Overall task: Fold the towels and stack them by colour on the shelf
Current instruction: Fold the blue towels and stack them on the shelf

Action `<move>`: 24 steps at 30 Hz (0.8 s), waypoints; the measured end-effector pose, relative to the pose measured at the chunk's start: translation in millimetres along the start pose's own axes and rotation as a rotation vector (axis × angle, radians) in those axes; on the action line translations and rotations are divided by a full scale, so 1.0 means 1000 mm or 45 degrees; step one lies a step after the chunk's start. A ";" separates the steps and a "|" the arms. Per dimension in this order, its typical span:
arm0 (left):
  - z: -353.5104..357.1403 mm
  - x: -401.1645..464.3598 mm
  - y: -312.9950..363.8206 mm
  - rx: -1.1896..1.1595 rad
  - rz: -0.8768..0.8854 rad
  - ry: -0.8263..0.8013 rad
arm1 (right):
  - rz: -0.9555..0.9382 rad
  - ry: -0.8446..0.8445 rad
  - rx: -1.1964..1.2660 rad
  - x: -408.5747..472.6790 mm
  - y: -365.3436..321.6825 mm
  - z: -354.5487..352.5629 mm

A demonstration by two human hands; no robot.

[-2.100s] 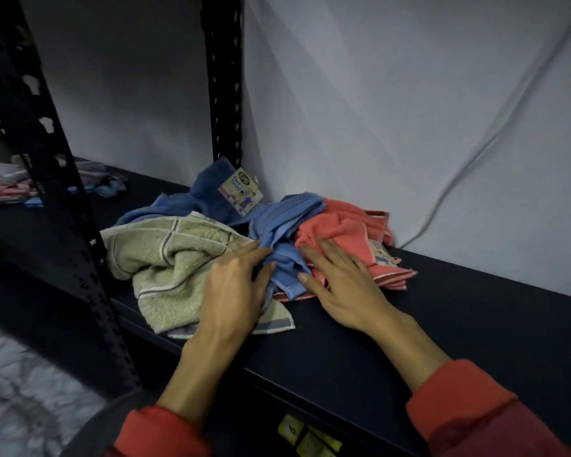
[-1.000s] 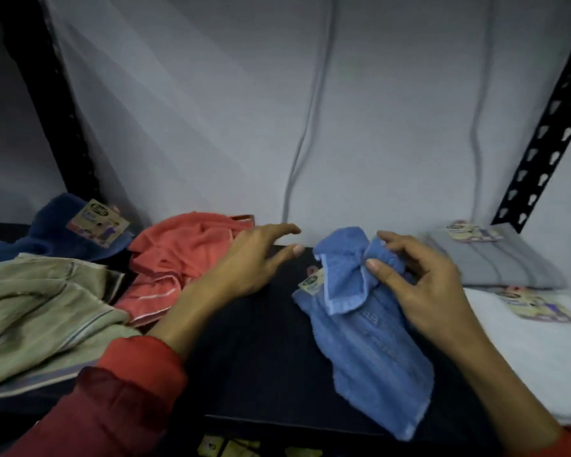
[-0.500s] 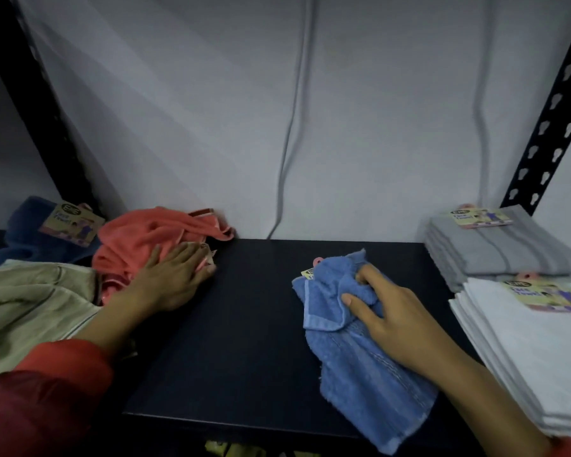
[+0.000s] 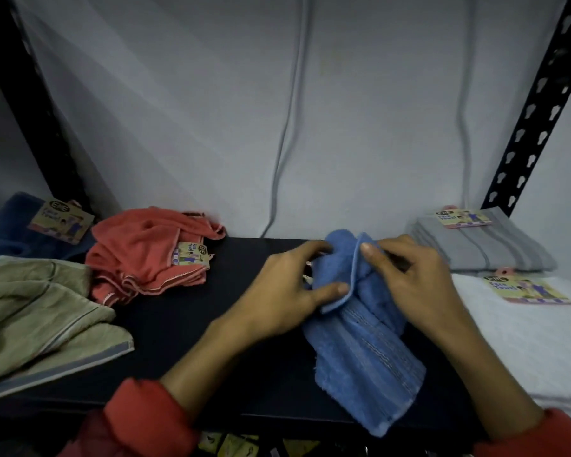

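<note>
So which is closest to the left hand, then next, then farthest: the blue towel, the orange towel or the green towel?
Going from the left hand in the head view:
1. The blue towel: the hand pinches its upper edge, mid-shelf.
2. The orange towel: crumpled to the left, near the back wall.
3. The green towel: farthest left, at the shelf's front edge.

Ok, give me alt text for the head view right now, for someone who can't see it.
Both hands, the left hand and right hand, hold a crumpled light blue towel on a dark shelf. To the left lie unfolded coral, olive and dark blue towels; to the right sit folded grey and white stacks.
</note>
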State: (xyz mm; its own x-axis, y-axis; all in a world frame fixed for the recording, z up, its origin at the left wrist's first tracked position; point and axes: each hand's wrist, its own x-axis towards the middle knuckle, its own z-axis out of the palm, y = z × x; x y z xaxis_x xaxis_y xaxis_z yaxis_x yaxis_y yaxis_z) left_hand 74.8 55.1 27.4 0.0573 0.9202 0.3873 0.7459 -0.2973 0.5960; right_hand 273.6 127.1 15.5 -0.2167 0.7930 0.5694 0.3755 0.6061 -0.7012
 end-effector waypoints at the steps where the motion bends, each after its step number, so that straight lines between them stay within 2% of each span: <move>1: 0.007 0.003 0.005 -0.044 0.005 0.101 | 0.002 0.057 0.010 0.001 -0.001 -0.004; 4: 0.010 0.013 0.010 -0.252 -0.044 0.291 | -0.043 0.255 -0.174 0.004 0.000 -0.021; 6: 0.002 0.019 0.012 -0.388 -0.080 0.312 | -0.066 0.397 -0.286 0.006 0.002 -0.037; 8: -0.010 0.024 0.017 -0.567 -0.159 0.313 | -0.069 0.437 -0.259 0.004 -0.002 -0.050; 10: -0.019 0.030 0.023 -0.702 -0.246 0.339 | -0.052 0.265 -0.110 -0.001 -0.015 -0.055; 12: -0.026 0.036 0.024 -0.650 -0.258 0.402 | 0.052 -0.146 -0.020 -0.008 -0.028 -0.051; 14: -0.035 0.040 0.021 -0.642 -0.282 0.408 | 0.172 -0.544 -0.185 -0.016 -0.026 -0.042; 15: -0.040 0.041 0.018 -0.667 -0.310 0.377 | 0.201 -0.658 -0.324 -0.020 -0.022 -0.037; 17: -0.052 0.039 0.010 -0.793 -0.383 0.301 | 0.230 -0.730 -0.503 -0.028 -0.014 -0.030; 19: -0.068 0.034 -0.003 -0.920 -0.460 0.224 | 0.254 -0.731 -0.536 -0.031 -0.008 -0.026; 21: -0.086 0.026 -0.020 -0.784 -0.474 0.153 | 0.253 -0.769 -0.550 -0.032 -0.005 -0.027; 24: -0.103 0.016 -0.034 -0.453 -0.469 0.247 | 0.232 -0.848 -0.600 -0.032 -0.003 -0.035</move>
State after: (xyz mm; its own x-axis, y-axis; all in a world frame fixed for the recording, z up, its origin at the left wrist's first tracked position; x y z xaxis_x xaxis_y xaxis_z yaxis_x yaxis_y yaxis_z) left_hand -18.0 54.1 85.5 -0.3139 0.9259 0.2102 0.4209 -0.0628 0.9049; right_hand 311.0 98.0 14.1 -0.5479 0.8364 -0.0125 0.7616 0.4926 -0.4210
